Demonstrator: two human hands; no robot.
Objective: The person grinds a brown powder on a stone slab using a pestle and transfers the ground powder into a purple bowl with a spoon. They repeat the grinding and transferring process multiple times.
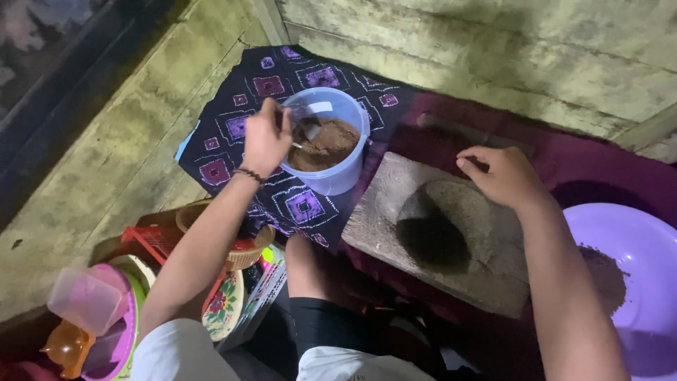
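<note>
Left hand [264, 137] pinching spoon [308, 131] inside clear plastic tub [331, 141] of brown powder on patterned cloth [233, 120]. Right hand [504, 176] loosely curled, resting on stone mortar slab [437, 236] rim. Purple basin [635, 282] alongside.

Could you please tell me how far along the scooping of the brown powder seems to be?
Done: some brown powder already lies in the purple basin. In hand: the left hand dips a spoon into the clear tub, while the right hand rests on the stone mortar. Left: the tub remains roughly half full.
</note>
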